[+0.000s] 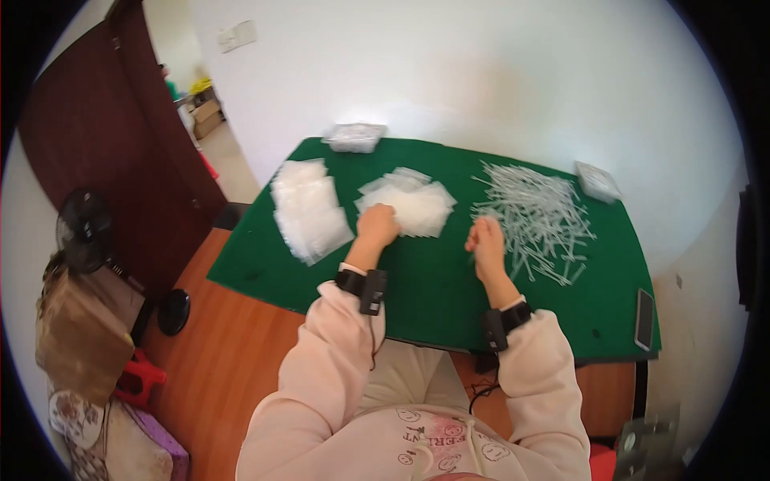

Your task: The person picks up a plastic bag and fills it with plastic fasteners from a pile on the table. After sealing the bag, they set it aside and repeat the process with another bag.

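Note:
My left hand (378, 225) is closed, its fingertips pinching at the near edge of a loose pile of clear plastic bags (415, 207). A second, longer stack of clear plastic bags (306, 210) lies to its left. My right hand (486, 243) is raised with the fingers curled together, just left of a heap of thin clear plastic sticks (533, 216). What it holds is too small and blurred to make out. Black straps with small boxes sit on both wrists.
A green-covered table (417, 289) stands against the white wall. Wrapped clear packs lie at the back left (354, 137) and back right (597, 182). A phone (644, 319) rests by the right edge. A black fan (84, 228) stands at left near a brown door (104, 152).

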`<state>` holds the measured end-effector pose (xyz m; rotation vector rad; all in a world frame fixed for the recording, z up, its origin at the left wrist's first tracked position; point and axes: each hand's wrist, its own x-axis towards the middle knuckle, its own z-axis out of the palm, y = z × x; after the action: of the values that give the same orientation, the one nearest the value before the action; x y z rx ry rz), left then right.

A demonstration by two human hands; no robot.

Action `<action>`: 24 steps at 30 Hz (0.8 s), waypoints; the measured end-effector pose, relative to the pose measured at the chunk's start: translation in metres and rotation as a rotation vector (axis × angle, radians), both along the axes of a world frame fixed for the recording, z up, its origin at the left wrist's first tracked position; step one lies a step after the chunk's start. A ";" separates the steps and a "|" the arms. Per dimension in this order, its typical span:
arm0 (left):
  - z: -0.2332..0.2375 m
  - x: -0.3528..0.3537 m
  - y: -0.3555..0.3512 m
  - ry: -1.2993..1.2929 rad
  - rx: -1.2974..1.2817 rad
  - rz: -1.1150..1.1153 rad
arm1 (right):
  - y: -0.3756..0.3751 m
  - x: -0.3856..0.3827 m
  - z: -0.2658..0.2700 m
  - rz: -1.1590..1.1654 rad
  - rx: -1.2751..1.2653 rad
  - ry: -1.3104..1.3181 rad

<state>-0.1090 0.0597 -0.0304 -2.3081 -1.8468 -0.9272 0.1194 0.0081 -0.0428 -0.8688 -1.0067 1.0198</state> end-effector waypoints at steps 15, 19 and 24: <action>0.002 -0.008 0.004 -0.181 -0.234 -0.029 | -0.011 -0.004 0.011 0.079 -0.011 -0.214; 0.005 -0.009 0.005 -0.189 -0.311 -0.025 | -0.014 -0.006 0.013 0.097 0.027 -0.210; -0.015 -0.008 0.017 -0.070 -0.150 0.049 | -0.014 -0.006 0.009 0.186 -0.042 -0.251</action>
<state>-0.1168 0.0763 -0.0458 -2.3290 -2.0582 -0.9037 0.1137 -0.0059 -0.0336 -0.9678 -1.3004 1.1095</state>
